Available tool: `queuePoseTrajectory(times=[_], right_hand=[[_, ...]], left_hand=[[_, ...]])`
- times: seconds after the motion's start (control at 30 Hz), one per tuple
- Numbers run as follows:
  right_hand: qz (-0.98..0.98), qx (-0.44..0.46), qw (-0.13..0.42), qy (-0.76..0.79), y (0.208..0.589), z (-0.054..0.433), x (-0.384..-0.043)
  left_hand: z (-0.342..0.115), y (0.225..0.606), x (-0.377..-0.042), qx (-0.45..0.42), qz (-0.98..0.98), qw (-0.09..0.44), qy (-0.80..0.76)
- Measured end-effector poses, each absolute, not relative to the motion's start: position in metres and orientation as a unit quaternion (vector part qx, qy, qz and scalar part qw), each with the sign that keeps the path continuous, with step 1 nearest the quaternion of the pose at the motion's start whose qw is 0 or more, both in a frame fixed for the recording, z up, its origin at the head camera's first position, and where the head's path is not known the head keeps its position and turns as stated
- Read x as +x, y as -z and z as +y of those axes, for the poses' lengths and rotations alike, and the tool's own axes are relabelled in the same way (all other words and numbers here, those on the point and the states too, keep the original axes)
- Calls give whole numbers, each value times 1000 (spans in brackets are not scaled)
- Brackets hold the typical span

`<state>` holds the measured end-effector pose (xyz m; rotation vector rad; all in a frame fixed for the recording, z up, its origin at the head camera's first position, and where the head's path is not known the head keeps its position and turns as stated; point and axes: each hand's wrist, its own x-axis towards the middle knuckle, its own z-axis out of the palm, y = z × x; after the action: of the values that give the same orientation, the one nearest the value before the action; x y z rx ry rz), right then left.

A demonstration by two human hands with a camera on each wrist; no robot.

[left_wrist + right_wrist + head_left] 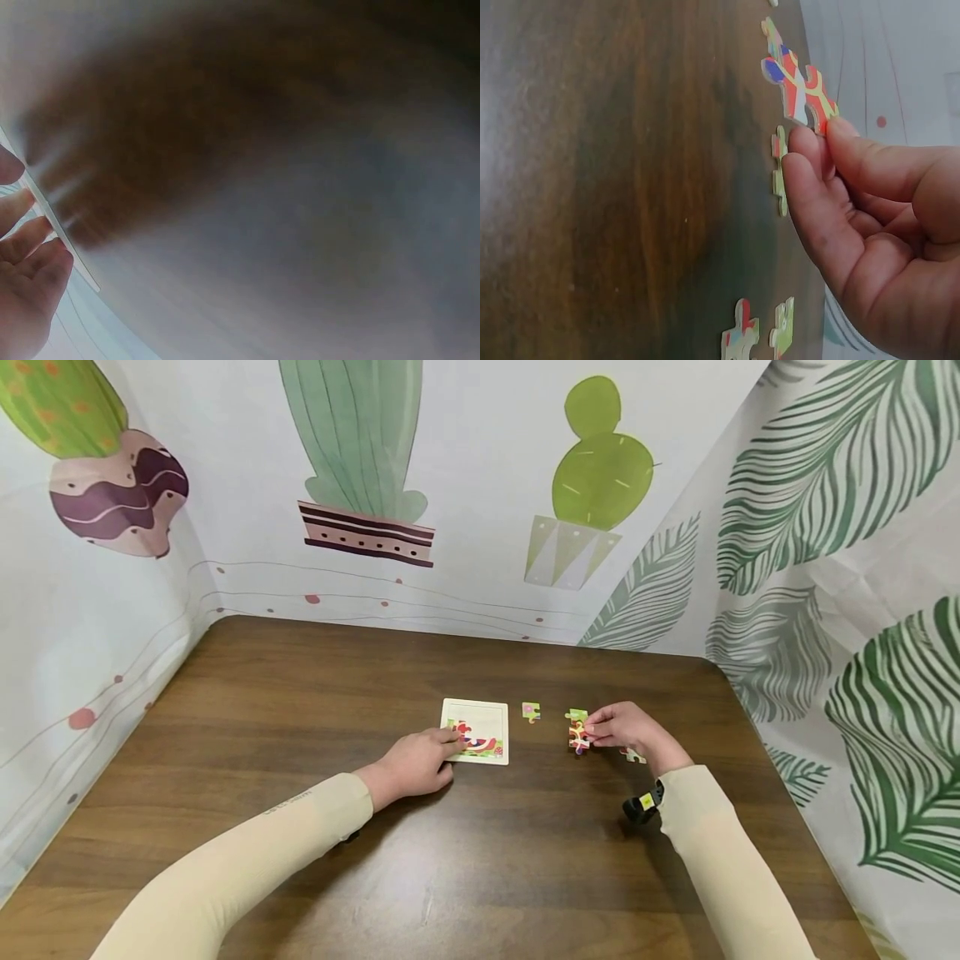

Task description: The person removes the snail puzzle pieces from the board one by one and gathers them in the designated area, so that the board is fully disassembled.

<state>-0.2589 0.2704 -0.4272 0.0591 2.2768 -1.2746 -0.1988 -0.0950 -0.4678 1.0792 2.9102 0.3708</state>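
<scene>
A small square puzzle tray [486,759] with a pale frame lies on the wooden table, its lower part filled with colourful pieces. My left hand [416,763] rests on the tray's left side, fingers reaching over its edge; in the left wrist view the fingers [34,251] lie along the tray's rim. To the right, my right hand [628,729] pinches a red, yellow and blue jigsaw piece [578,737] between thumb and fingertips. The right wrist view shows this jigsaw piece [793,86] raised above the table and tilted.
A green jigsaw piece with a pink spot [531,711] lies between the tray and the right hand. Another green piece [576,714] lies just beyond the held one. More pieces [739,334] lie near the right wrist. Printed cloth [480,585] hangs behind the table [300,693].
</scene>
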Motion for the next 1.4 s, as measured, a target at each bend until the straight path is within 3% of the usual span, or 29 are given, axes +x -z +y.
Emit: queuePoseTrajectory(times=[1.4], right_hand=[[884,32,257,389,438,274,-261]], left_hand=[[-96,465,-197,348,931,3,-114]])
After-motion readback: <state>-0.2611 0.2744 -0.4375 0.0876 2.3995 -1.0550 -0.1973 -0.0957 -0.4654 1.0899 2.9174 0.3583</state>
